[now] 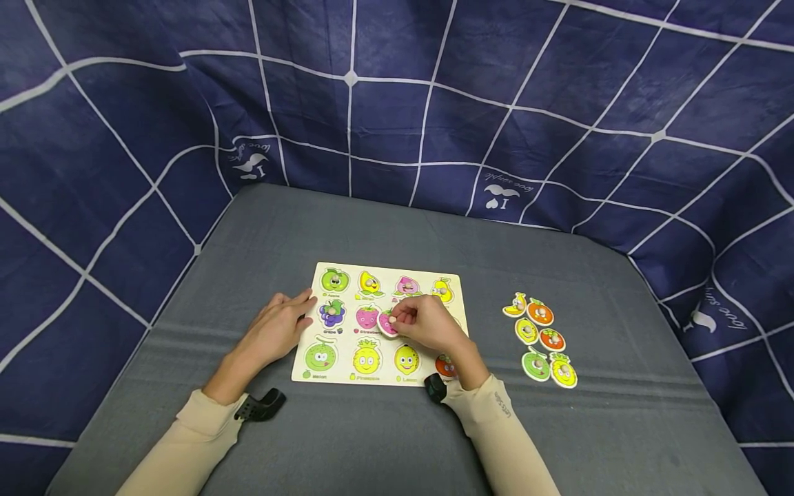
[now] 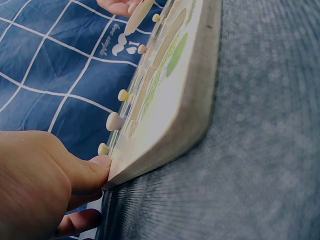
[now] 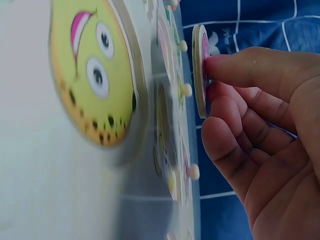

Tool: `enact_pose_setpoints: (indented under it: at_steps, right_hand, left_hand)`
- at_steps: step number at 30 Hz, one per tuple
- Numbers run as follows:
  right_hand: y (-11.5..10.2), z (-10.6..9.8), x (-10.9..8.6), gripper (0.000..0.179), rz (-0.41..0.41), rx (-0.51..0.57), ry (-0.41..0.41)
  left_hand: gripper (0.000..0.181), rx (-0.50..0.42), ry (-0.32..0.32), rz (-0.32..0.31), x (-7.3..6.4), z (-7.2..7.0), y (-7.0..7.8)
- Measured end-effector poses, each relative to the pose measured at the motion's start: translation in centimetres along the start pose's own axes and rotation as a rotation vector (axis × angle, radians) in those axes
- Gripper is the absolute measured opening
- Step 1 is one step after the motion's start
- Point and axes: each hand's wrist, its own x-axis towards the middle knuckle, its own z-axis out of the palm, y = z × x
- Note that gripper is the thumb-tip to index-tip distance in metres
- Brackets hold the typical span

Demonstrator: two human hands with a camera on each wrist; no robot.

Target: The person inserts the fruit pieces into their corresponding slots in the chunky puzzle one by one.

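Observation:
A pale wooden fruit puzzle board [image 1: 347, 375] lies flat, printed with rows of fruit pictures and names. My right hand [image 1: 428, 322] pinches a round pink fruit puzzle piece [image 1: 387, 324] between thumb and fingers. It holds the piece above the board's middle row, overlapping the right side of the strawberry picture [image 1: 367, 317] in the head view. Seen from the right wrist, the pink piece [image 3: 200, 72] stands edge-on, raised off the board. My left hand [image 1: 273, 329] touches the board's left edge with extended fingers; its thumb [image 2: 92, 172] rests against the edge in the left wrist view.
Several loose fruit pieces lie right of the board, among them a banana [image 1: 515, 305], a green melon [image 1: 536, 364] and a pineapple [image 1: 564, 371]. Knobbed pieces such as the grapes [image 1: 331, 313] sit on the board. A dark checked cloth [image 1: 397, 110] hangs behind the grey surface [image 1: 372, 441].

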Motion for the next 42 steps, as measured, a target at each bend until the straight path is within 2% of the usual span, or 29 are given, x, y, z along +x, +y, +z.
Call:
enact_pose_setpoints:
  at_steps: [21, 35, 42]
  right_hand:
    - [-0.2, 1.3, 1.9, 0.005, 0.019, 0.009, 0.017]
    - [-0.5, 2.2, 2.7, 0.006, 0.044, 0.045, -0.045]
    - [-0.7, 2.3, 3.3, 0.005, -0.005, -0.031, -0.056]
  left_hand:
    - [0.038, 0.004, 0.012, 0.008, -0.1, -0.1, -0.2]
    - [0.038, 0.004, -0.002, -0.009, -0.1, 0.0, -0.1]
    - [0.037, -0.009, 0.008, 0.003, 0.0, 0.0, 0.1]
